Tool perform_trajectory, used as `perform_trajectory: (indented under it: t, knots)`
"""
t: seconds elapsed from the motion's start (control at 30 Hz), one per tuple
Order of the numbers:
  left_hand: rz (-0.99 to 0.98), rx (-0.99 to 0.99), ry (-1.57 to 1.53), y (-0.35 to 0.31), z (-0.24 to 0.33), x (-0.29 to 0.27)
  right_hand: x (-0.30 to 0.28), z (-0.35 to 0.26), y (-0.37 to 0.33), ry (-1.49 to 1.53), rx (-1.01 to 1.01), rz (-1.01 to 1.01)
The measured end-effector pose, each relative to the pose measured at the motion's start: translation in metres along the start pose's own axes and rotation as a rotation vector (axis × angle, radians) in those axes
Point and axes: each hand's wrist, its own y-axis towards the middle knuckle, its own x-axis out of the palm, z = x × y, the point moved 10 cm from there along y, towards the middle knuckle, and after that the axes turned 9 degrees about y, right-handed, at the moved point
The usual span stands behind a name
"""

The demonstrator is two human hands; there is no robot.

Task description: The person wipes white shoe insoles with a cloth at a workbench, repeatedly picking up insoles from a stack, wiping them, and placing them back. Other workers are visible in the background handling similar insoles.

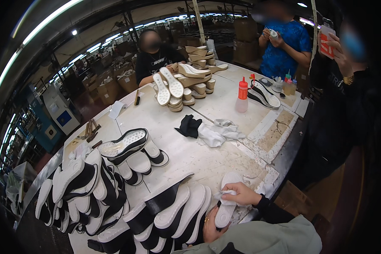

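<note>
For an even wipe, the white sole (pixel 225 211) was probably best held steady and stroked lightly along its length with the cloth (pixel 229 193). At the table's (pixel 165 120) near right, its left edge was gripped by the left hand (pixel 211 227), and the cloth was pinched by the right hand (pixel 242 195).

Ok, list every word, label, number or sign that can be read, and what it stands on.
I don't copy lettering out; here is where it stands.
Phone: white marks on red-orange.
Dark top at right: pale letters, dim.
Black shirt, far side: pale print, too small.
Blue panel: too small.
Sole in the left hand: none I can make out.
</note>
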Motion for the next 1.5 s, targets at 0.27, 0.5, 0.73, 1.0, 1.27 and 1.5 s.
perform_trajectory:
  t: [0.27,0.5,0.73,1.0,1.27,1.5]
  knots:
    - [0.039,-0.004,-0.013,0.001,0.006,-0.004,-0.001,0.007,0.001,-0.017,-0.026,0.004]
    - [0.051,-0.004,-0.026,0.001,0.006,-0.005,0.002,0.006,0.002,0.036,-0.007,-0.018]
    - [0.067,0.008,-0.018,0.001,0.006,-0.005,0.001,0.011,0.0,0.033,0.009,-0.005]
    - [0.108,0.052,0.056,-0.001,0.003,-0.008,0.003,0.003,0.001,-0.013,-0.015,0.015]
    - [0.084,0.059,0.024,0.001,0.009,-0.006,-0.005,0.002,-0.008,-0.086,-0.083,0.163]
    - [0.111,0.107,-0.001,-0.001,0.001,-0.007,0.0,0.006,-0.007,-0.085,-0.069,0.169]
